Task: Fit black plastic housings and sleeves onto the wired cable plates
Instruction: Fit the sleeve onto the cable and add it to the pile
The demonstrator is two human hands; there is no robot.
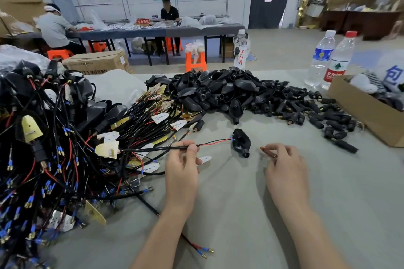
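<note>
Wired cable plates, black leads with blue crimp ends and pale or brass-coloured plates, in a big tangled heap (54,137): it fills the left of the grey-green cloth-covered table (306,214) and spills toward centre. Heap of black teardrop plastic housings (218,91) at far centre. Scatter of short black cylindrical sleeves (306,111) trails off it to the right, up to the open brown cardboard box (367,116) at the right edge. Two clear plastic water bottles (323,57) stand behind the box. Bare cloth shows near and right of centre, under both forearms. Working piece: single black plastic housing (240,142), on or just above the cloth, between the two hands and a little beyond the fingertips. Its long axis runs far-left to near-right, narrow neck toward the person. Left hand (183,168) pinches a thin black cable (153,148) between thumb and fingers; the cable's red and black leads run right to the housing's wide far end. Right hand (284,166), fingers curled, pinches a small copper-coloured piece (263,148), too small to identify. Right fingertips sit nearer the neck than the left ones. Judgement: the next move likely turns on meeting that neck from the right, along the axis; the tangle crowds the left side.
</note>
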